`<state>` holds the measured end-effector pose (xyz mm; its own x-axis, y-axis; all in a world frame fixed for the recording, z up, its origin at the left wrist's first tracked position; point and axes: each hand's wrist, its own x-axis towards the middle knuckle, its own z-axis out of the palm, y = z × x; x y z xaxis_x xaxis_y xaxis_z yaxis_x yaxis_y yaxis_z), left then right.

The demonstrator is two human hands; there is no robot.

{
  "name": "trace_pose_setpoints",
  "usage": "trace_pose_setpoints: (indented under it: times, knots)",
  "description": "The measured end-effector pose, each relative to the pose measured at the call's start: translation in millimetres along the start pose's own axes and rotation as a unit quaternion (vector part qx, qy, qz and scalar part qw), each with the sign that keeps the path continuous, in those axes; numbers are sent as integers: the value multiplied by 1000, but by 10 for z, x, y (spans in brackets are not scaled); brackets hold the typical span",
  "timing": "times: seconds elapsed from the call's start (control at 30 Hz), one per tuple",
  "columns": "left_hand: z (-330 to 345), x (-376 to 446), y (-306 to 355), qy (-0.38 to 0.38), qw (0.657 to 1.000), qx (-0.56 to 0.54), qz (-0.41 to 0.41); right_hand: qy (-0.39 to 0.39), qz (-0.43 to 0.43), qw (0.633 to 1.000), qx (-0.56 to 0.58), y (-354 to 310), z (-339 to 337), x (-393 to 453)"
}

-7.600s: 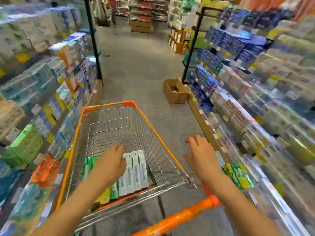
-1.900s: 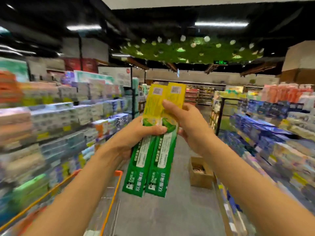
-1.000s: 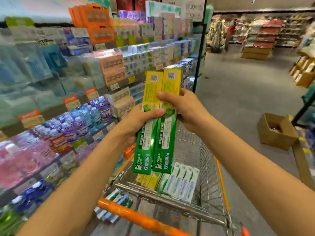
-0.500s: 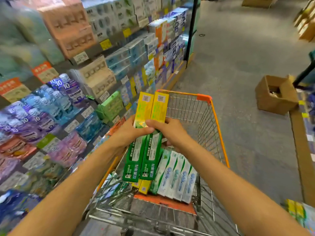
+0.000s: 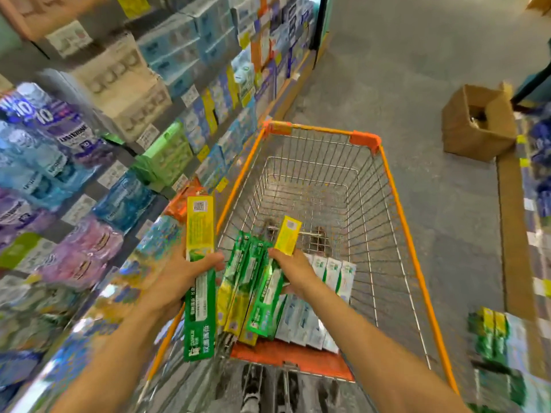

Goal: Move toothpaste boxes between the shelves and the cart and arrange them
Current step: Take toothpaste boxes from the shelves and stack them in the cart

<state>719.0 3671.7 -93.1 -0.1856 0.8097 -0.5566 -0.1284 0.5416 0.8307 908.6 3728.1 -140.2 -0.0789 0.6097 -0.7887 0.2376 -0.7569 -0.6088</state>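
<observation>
A green-and-yellow box (image 5: 200,281) is gripped by the left hand (image 5: 182,278), with fingers curled round its middle, just left of the cart (image 5: 396,186) rim. Its long axis runs roughly from 12 to 6 o'clock, the yellow end pointing to 12 and the green end to 6. It is held above and outside the cart's near left corner.

A second box (image 5: 272,290) is held by the right hand (image 5: 293,274), fingers wrapped over it, inside the cart at its near end. Its axis is tilted, with the yellow end toward 1 o'clock and the green end toward 7. It appears to be lowered onto the row, though contact with the boxes beneath cannot be told.

Already lying in the cart are two green boxes (image 5: 238,281) on the left, yellow ends toward 7 o'clock, and a row of white boxes (image 5: 322,296) on the right, all roughly parallel with long axes running near to far. The far half of the cart shows bare wire.

As a judgement, the task is partly done: several boxes are stacked, one is being placed, and one is left in hand. The shelves (image 5: 155,93) at 9 to 11 o'clock are seen stocked; how many more boxes are wanted cannot be told.
</observation>
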Motion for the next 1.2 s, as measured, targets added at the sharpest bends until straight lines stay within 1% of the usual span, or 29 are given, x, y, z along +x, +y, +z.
trace_pose_setpoints:
  times: [0.1,0.17,0.23,0.33,0.37,0.47,0.53,0.6,0.63,0.7,0.73,0.77,0.8,0.83,0.87,0.93,1.0,1.03,1.1,1.17,1.2]
  knots:
    - [-44,56,-93,-7,1000,-2,-10,-18,21,1000,6,97,413,260]
    - [-74,88,-125,-3,1000,0,-8,-34,12,999,13,143,644,431]
    - [-116,113,-149,0,1000,-3,-5,-28,-18,999,-20,161,831,568]
    - [-176,131,-170,6,1000,7,-3,11,-10,993,-114,183,998,700]
    - [-185,132,-177,6,1000,9,-5,16,-9,992,-123,198,1036,735]
    - [-199,130,-190,2,1000,14,-10,7,-12,992,-129,228,1047,750]
    - [-169,137,-192,-2,1000,15,-11,-33,-2,991,-129,209,964,715]
    - [-125,164,-218,-10,1000,27,-11,-76,34,994,-74,110,809,621]
    - [-98,175,-227,-14,999,37,-12,-80,38,995,-50,32,718,563]
    - [-41,195,-223,-29,999,42,-8,-52,-5,998,-35,-178,565,400]
    - [-12,209,-222,-35,999,37,-4,-55,-39,998,-17,-294,507,307]
    - [30,212,-201,-45,999,30,1,-78,-62,995,4,-420,466,195]
    - [69,220,-181,-55,998,29,9,-105,-80,991,0,-532,439,70]
    - [119,213,-146,-69,997,39,19,-121,-100,987,-33,-633,440,-67]
    - [167,216,-126,-81,995,52,30,-122,-128,981,-82,-684,452,-141]
    - [252,245,-114,-91,993,69,27,-95,-188,962,-175,-701,491,-182]
    - [310,254,-61,-100,991,83,18,-60,-196,957,-207,-688,490,-164]
    - [324,246,-24,-114,989,92,12,-54,-187,963,-187,-681,462,-146]
    - [294,258,27,-143,984,105,5,-45,-152,983,-97,-658,367,-95]
    - [193,286,43,-134,985,110,-8,-18,-126,991,-34,-601,282,13]
    - [146,293,47,-124,986,108,-16,-3,-120,992,-40,-553,255,102]
